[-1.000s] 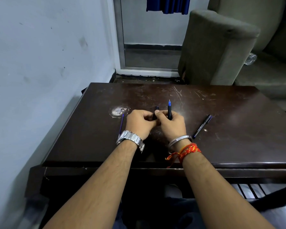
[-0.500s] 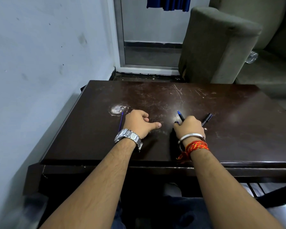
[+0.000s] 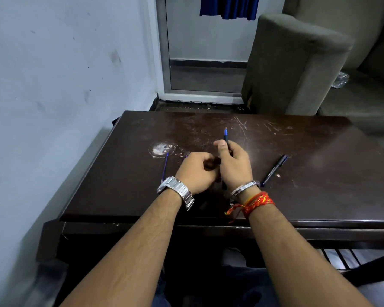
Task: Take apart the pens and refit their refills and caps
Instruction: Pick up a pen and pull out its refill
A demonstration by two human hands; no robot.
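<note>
My right hand (image 3: 234, 165) grips a dark pen (image 3: 225, 138) upright, its blue tip pointing up and away from me. My left hand (image 3: 196, 171) is curled shut just left of it, touching the right hand. A small dark piece, seemingly a pen cap (image 3: 210, 165), shows between its fingers and is mostly hidden. A thin blue refill (image 3: 165, 167) lies on the dark wooden table (image 3: 319, 196) left of my left hand. A black pen (image 3: 274, 170) lies slanted on the table to the right of my right wrist.
A white scuffed patch (image 3: 161, 149) marks the table beyond the refill. A pale wall (image 3: 53, 85) runs along the table's left side. A grey-green sofa (image 3: 297, 63) stands behind the table's far right edge, beside a doorway (image 3: 204, 63).
My hands, apart on the table half a second ago, have come back together. My right hand has raised its pen from slanted and low to upright. The camera tilted slightly.
</note>
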